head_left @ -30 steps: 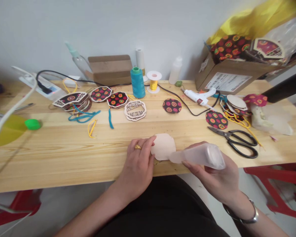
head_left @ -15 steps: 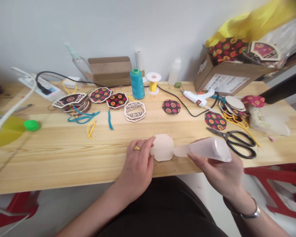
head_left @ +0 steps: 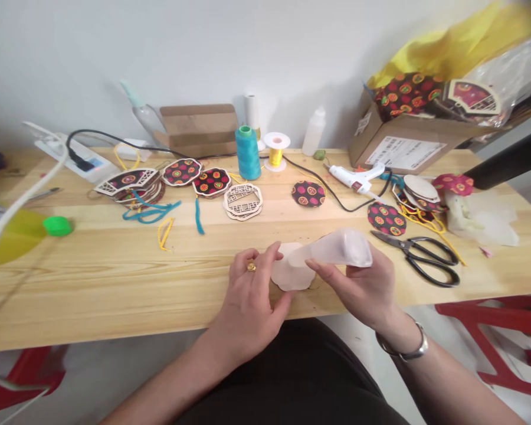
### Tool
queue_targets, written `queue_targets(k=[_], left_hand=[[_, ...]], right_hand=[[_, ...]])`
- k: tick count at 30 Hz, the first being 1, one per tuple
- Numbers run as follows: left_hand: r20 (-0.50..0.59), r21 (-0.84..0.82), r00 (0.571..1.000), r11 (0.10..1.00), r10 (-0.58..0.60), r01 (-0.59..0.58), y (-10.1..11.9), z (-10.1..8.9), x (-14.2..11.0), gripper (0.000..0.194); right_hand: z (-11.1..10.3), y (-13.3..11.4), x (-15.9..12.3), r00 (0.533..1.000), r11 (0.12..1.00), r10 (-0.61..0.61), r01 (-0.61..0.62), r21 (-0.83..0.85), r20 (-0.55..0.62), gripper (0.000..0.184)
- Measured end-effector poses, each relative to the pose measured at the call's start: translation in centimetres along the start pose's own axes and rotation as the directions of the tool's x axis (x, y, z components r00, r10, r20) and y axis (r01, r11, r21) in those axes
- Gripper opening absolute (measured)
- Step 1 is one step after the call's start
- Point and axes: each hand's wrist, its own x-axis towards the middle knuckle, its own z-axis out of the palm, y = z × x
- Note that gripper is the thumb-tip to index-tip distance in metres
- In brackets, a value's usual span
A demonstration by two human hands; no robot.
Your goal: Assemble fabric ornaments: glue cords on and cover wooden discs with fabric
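A pale, flat scalloped wooden piece (head_left: 287,280) lies near the table's front edge. My left hand (head_left: 253,298) grips it from the left, index finger at the upper edge and thumb at the lower edge. My right hand (head_left: 368,290) is wrapped round a translucent squeeze bottle (head_left: 338,248), tipped on its side. The bottle's narrow end points left and lies over the middle of the piece; whether it touches the surface, I cannot tell. Past my right hand lie black-handled scissors (head_left: 407,245). Beyond the piece rest a lattice wooden cutout (head_left: 243,201) and a patterned fabric round (head_left: 308,193).
A white glue gun (head_left: 356,177) with a black cord sits at the right, before a cardboard box (head_left: 402,144) of fabric. Teal thread (head_left: 248,154), a yellow spool (head_left: 276,151) and another bottle (head_left: 314,133) stand along the wall. Fan-shaped pieces (head_left: 130,183) are stacked at left.
My right hand has moved left with the bottle, bringing its narrow end from the piece's right edge to over its middle. My left thumb has shifted right along the piece's lower edge.
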Motion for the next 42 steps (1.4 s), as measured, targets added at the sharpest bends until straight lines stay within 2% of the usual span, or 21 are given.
queue_targets(k=[10,17,25,31,39,42], left_hand=[[0.002,0.024,1.0,1.0,0.009,-0.009,0.4,0.7,0.9,0.069],[0.003,0.038,1.0,0.999,0.019,-0.019,0.5,0.5,0.7,0.069],[0.014,0.039,1.0,0.999,0.022,-0.023,0.5,0.6,0.8,0.066],[0.01,0.046,1.0,0.999,0.023,-0.023,0.4,0.7,0.7,0.066],[0.023,0.039,1.0,0.999,0.018,-0.019,0.5,0.5,0.6,0.066],[0.024,0.042,1.0,0.999,0.018,-0.019,0.4,0.6,0.7,0.066]], right_hand=[[0.0,0.6,0.2,0.999,0.996,-0.036,0.036,-0.083,-0.006,0.022],[-1.1,0.4,0.0,1.0,0.989,0.003,-0.002,-0.149,0.009,0.02],[-0.8,0.1,-0.8,0.995,0.996,-0.015,0.023,-0.084,0.096,0.021],[-0.2,0.5,-0.6,0.997,0.997,0.002,0.004,-0.078,0.075,0.021],[-1.6,0.4,-0.8,0.997,0.993,0.025,-0.016,-0.115,0.075,0.02],[-2.0,0.3,-0.7,1.0,0.991,0.014,-0.012,-0.131,0.014,0.019]])
